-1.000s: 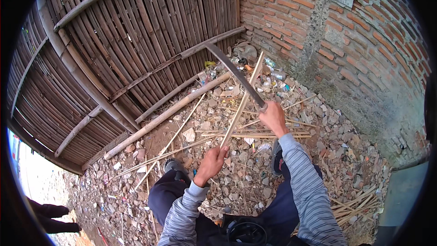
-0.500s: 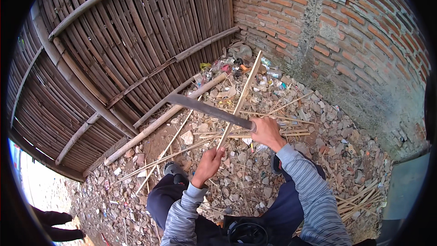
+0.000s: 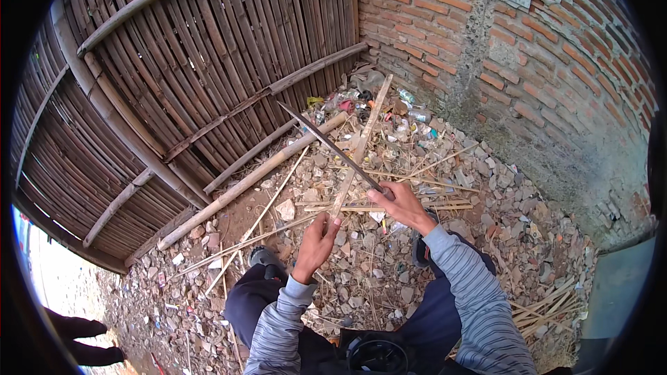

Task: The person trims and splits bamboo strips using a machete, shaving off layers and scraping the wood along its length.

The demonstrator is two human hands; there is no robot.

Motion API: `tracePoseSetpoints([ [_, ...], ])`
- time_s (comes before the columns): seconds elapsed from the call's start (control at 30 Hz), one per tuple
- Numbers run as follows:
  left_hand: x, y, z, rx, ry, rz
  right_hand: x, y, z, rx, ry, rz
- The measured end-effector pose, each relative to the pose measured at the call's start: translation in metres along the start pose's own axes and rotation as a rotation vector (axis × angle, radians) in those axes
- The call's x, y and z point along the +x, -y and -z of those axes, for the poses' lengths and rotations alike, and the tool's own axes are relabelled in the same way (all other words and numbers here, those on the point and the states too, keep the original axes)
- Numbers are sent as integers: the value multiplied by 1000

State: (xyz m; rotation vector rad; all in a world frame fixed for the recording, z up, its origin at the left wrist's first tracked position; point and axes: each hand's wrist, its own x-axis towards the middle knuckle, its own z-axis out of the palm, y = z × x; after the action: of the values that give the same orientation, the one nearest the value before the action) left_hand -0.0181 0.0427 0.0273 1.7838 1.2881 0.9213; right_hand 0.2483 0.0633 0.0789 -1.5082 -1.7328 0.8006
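On my feed, the left hand (image 3: 317, 244) has its fingers closed around the near end of a wooden strip (image 3: 363, 140). The strip is long, flat, straight and pale tan, slanting up and away above the rubble (image 3: 528, 236). The right hand (image 3: 403, 207) has its fingers wrapped round the handle of a long knife (image 3: 319, 136); its slim dark blade crosses the strip, whether touching I can't tell. Any print on the litter (image 3: 420, 116) is too small for me to read.
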Motion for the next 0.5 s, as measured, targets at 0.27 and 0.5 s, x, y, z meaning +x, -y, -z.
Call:
tracePoseSetpoints([
  [0.27,-3,-24,-5,-30,-17,-128,-7,0,-5,-201,-229,258],
  [0.5,0,-21,-8,55,-43,-156,-17,11,-11,-431,-160,436],
])
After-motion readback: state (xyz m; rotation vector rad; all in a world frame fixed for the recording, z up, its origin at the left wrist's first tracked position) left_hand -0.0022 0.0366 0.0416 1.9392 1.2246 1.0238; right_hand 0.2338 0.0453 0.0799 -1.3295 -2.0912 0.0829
